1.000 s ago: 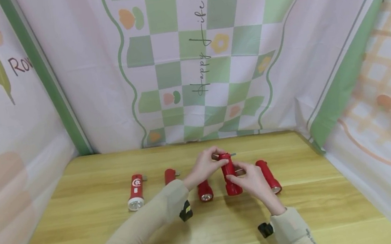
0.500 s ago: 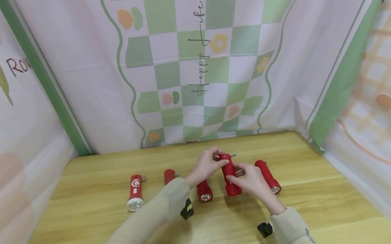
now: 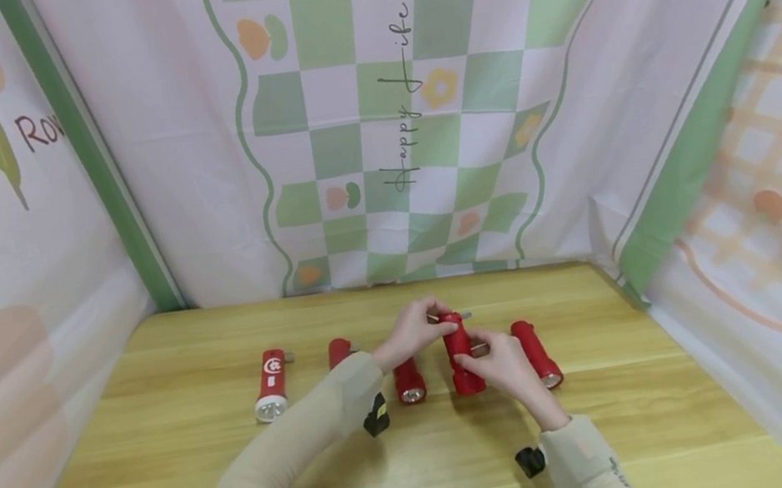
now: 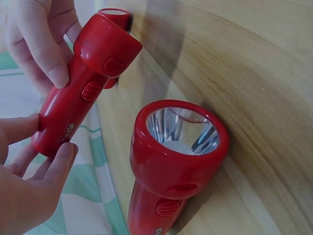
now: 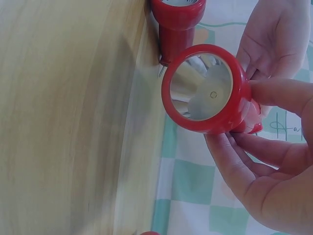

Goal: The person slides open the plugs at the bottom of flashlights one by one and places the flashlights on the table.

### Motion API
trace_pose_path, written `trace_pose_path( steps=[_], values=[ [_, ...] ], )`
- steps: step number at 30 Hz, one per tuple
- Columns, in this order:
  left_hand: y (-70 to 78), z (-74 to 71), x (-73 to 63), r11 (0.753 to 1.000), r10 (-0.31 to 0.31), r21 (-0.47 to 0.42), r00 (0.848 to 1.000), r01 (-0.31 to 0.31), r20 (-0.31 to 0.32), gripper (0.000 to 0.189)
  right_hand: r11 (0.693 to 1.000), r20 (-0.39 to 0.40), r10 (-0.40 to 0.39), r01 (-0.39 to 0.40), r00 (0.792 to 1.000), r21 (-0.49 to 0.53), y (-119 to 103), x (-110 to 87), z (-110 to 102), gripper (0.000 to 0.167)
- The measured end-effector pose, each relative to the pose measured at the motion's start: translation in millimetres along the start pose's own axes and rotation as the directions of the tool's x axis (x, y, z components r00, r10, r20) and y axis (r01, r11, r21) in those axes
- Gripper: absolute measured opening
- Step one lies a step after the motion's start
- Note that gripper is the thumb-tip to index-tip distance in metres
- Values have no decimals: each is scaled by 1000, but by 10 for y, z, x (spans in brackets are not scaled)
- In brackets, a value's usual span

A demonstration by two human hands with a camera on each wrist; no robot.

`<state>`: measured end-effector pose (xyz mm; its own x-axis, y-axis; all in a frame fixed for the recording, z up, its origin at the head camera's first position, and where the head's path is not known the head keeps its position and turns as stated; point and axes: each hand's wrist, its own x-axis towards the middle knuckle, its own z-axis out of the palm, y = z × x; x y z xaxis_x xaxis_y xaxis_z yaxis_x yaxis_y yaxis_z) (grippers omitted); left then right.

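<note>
Both hands hold a red flashlight (image 3: pixel 460 347) above the table, its lamp end toward the person in the head view. My left hand (image 3: pixel 411 335) pinches the tail end between thumb and fingers. Lower on the barrel, my right hand (image 3: pixel 503 362) grips it from the right. A small grey tab (image 3: pixel 466 315) sticks out at the tail. In the left wrist view the held flashlight (image 4: pixel 73 95) shows a ridged switch (image 4: pixel 91 91) on its side. The right wrist view looks into its round lens (image 5: pixel 210 90).
Several flashlights lie on the wooden table (image 3: pixel 425 475): a red one with a white head (image 3: pixel 272 406), a red one (image 3: pixel 339 351) partly behind the left sleeve, another (image 3: pixel 410 382) left of the held one, and one (image 3: pixel 538 355) to its right. Patterned cloth (image 3: pixel 184 182) hangs around the table.
The tail of the held flashlight and my left hand have dipped slightly in the head view. Both hands keep their hold, and the other flashlights stay where they were.
</note>
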<state>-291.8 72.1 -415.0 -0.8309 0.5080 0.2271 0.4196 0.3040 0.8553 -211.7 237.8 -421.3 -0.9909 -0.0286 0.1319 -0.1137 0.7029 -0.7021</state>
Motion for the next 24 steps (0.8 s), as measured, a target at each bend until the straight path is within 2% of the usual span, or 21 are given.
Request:
trace_pose_path(
  steps=[4, 8, 17, 24],
  values=[
    [12, 9, 15, 1000, -10, -6, 1000, 10, 0, 18, 1000, 8, 13, -13, 1000, 1, -1, 6, -6, 39],
    [9, 34, 35, 999, -48, -12, 999, 48, -1, 19, 1000, 9, 20, -20, 1000, 1, 0, 8, -7, 39],
    [10, 51, 55, 999, -51, -6, 999, 51, -5, 20, 1000, 8, 22, -23, 1000, 14, 9, 18, -1, 38],
    [13, 59, 56, 997, -64, 36, 998, 63, 6, 22, 1000, 6, -1, 1, 1000, 16, 26, 18, 11, 37]
  ],
)
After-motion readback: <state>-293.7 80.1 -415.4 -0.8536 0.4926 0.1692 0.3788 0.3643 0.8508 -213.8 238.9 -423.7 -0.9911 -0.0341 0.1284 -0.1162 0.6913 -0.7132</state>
